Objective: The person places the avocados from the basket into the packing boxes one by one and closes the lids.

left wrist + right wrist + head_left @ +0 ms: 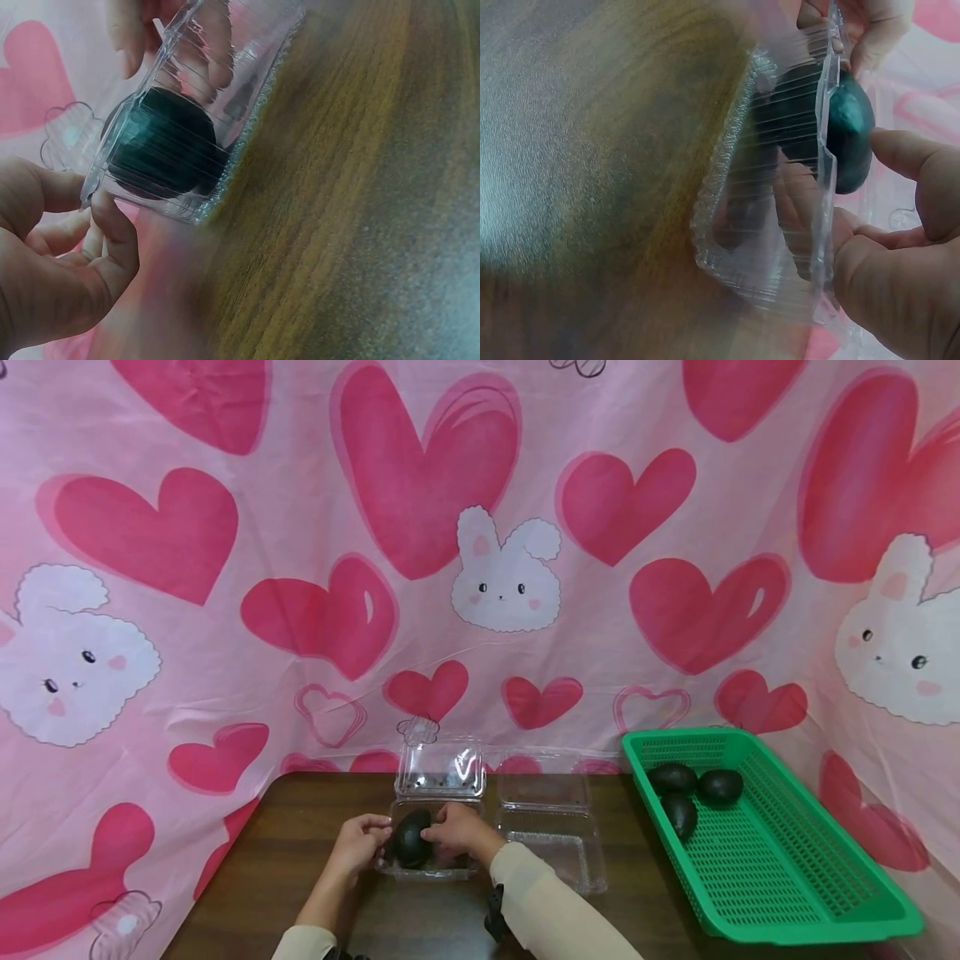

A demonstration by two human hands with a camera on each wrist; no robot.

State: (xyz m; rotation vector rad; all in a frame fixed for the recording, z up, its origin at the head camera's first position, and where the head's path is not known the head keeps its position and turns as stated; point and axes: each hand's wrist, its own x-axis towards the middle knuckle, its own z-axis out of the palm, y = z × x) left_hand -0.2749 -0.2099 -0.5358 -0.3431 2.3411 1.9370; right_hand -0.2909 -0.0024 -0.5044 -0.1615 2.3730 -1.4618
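Observation:
A dark avocado (412, 838) sits tilted in the left clear plastic clamshell container (442, 874), partly above its rim. On its right side, my right hand (456, 828) grips it; the thumb meets the dark skin in the right wrist view, while other fingers reach inside the container (735, 262). With thumb and fingertips, my left hand (67, 255) pinches the container's left rim. Through the ribbed wall the avocado (161, 142) shows dark green. The container's lid (441, 768) stands open at the back.
A second clear clamshell container (592, 860) lies open just right of the first. Farther right, a green basket (765, 868) holds three dark avocados (720, 787) at its far left. A pink heart-print cloth (315, 510) hangs behind the brown wooden table (300, 810).

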